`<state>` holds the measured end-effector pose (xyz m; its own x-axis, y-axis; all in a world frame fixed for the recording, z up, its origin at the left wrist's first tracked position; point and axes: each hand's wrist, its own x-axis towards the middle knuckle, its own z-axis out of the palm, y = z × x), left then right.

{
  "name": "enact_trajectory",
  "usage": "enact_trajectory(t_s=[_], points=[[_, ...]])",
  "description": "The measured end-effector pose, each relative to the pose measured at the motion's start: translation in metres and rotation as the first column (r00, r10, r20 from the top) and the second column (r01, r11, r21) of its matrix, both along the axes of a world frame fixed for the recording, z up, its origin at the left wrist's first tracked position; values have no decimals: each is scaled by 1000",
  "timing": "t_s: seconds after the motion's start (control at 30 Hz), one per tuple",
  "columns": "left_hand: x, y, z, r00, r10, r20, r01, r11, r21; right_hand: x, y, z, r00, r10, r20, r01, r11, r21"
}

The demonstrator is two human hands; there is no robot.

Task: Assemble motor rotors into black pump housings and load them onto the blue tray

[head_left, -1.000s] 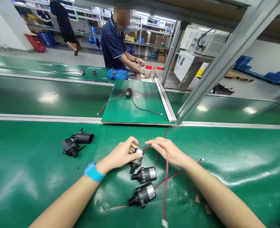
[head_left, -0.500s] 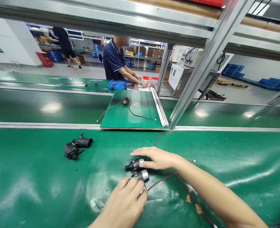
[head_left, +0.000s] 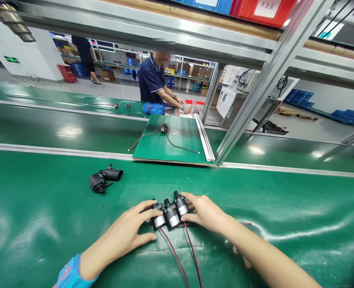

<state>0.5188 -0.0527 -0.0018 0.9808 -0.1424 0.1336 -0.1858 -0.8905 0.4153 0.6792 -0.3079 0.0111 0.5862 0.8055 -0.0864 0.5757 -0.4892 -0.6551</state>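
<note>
Three small black cylindrical pumps with white labels stand side by side on the green bench mat: a left pump (head_left: pixel 159 219), a middle pump (head_left: pixel 171 216) and a right pump (head_left: pixel 181 205). Red and dark wires (head_left: pixel 177 256) trail from them toward the front edge. My left hand (head_left: pixel 135 224) rests its fingers on the left pump, fingers spread and the thumb apart from it. Around the right pump's side, my right hand (head_left: pixel 199 210) has its thumb and fingers closed. The middle pump is between them, with neither hand on it.
Black plastic fittings (head_left: pixel 105 179) lie to the left. Ahead, a raised green board (head_left: pixel 177 140) carries a small wired part (head_left: pixel 164 128). A metal post (head_left: pixel 249 88) rises at right. Across the bench, a co-worker (head_left: pixel 153 80) handles something; another person (head_left: pixel 85 52) is farther back.
The pumps now stand in a row with their labels toward me. My left hand has shifted left and spread its fingers; my right hand has moved to the right pump. The view has shifted slightly.
</note>
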Motion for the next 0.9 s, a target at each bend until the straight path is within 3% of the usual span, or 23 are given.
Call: enact_trajectory(t_s=[0.17,0.27,0.4,0.5,0.57,0.73,0.83,0.9], points=[[-13,-11,-9,999,39,-22,-41,994,-100,-2,-11,-2,1000,-4,18,4,1000,18],[-12,-16,-15,997,73,40,-65,982,-178,-7,-13,1,982,25,189,-30,999,23],[-13,-16,-23,980,168,102,-132,946,-295,-12,2,-7,838,80,540,-160,982,103],[-18,-12,-29,965,231,123,-180,928,-327,-12,25,-25,713,216,667,-374,922,102],[-22,-10,-32,962,244,125,-192,926,-326,-11,37,-38,664,254,703,-443,892,96],[-28,-8,-41,967,250,41,-217,903,-372,-12,50,-52,709,190,679,-372,919,132],[-24,-9,-50,958,284,-27,-265,851,-453,-13,52,-53,742,185,644,-346,929,131],[-21,-12,-55,949,311,-50,-287,787,-546,-16,54,-50,762,172,624,-315,941,125]])
